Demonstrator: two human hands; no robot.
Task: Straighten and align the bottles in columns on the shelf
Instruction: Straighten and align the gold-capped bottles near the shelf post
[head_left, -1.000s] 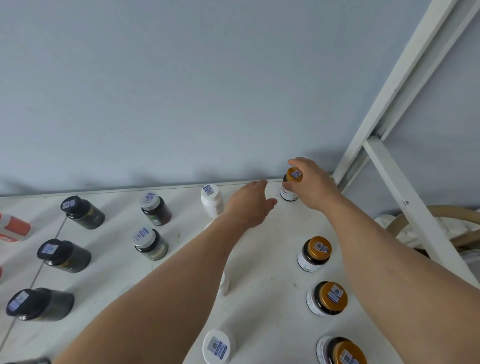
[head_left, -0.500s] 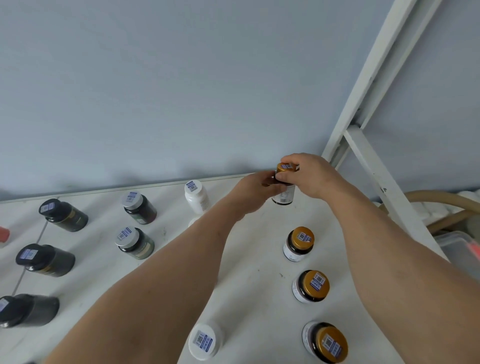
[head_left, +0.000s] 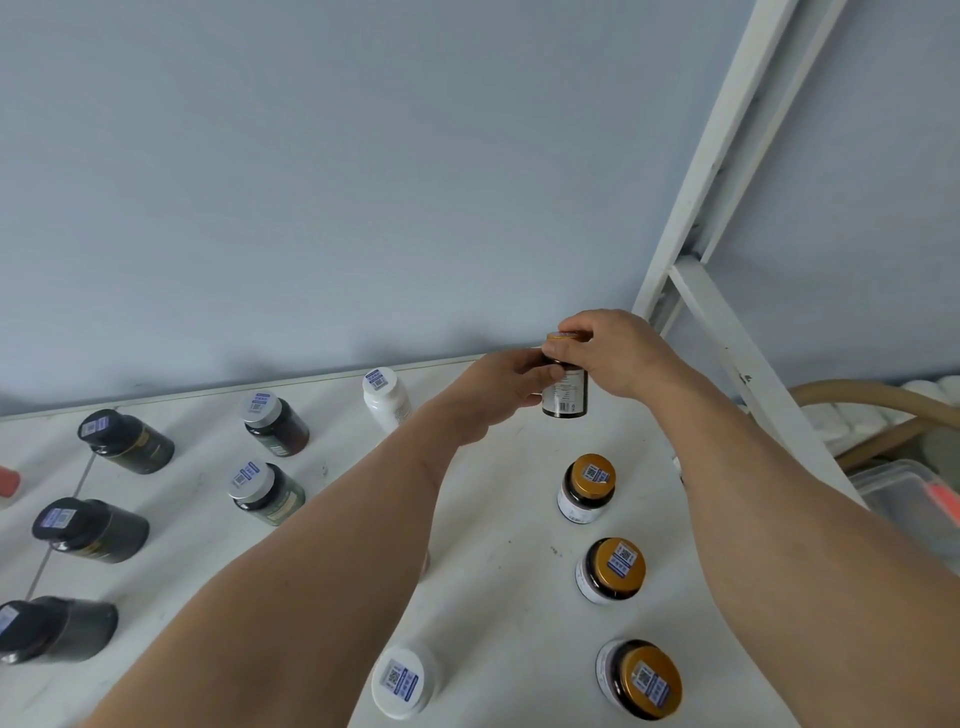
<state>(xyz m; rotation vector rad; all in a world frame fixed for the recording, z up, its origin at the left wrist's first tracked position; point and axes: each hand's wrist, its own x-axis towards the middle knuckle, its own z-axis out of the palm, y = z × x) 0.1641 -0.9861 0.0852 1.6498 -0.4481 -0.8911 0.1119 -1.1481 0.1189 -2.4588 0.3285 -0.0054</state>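
Note:
A dark bottle with a gold cap (head_left: 566, 397) is held at the back right of the white shelf (head_left: 498, 499). My right hand (head_left: 618, 353) grips its cap from above, and my left hand (head_left: 498, 389) holds its body from the left. Three gold-capped bottles (head_left: 589, 486), (head_left: 613, 569), (head_left: 641, 678) stand in a column in front of it. White bottles (head_left: 387, 395), (head_left: 405, 680) stand in the middle, partly hidden by my left arm. Further left stand two silver-capped bottles (head_left: 275, 423), (head_left: 265, 491) and three black bottles (head_left: 124, 441), (head_left: 88, 530), (head_left: 52, 629).
A blue-grey wall runs behind the shelf. A white metal frame post (head_left: 717, 171) with a slanted brace (head_left: 748, 374) stands at the right. Beyond it lie a tan hose (head_left: 857, 395) and a clear plastic box (head_left: 904, 499). An orange-capped item (head_left: 8, 483) peeks in at the far left.
My left hand has reached the gold-capped bottle and now holds its body. Both hands have raised it off the back corner and drawn it slightly forward.

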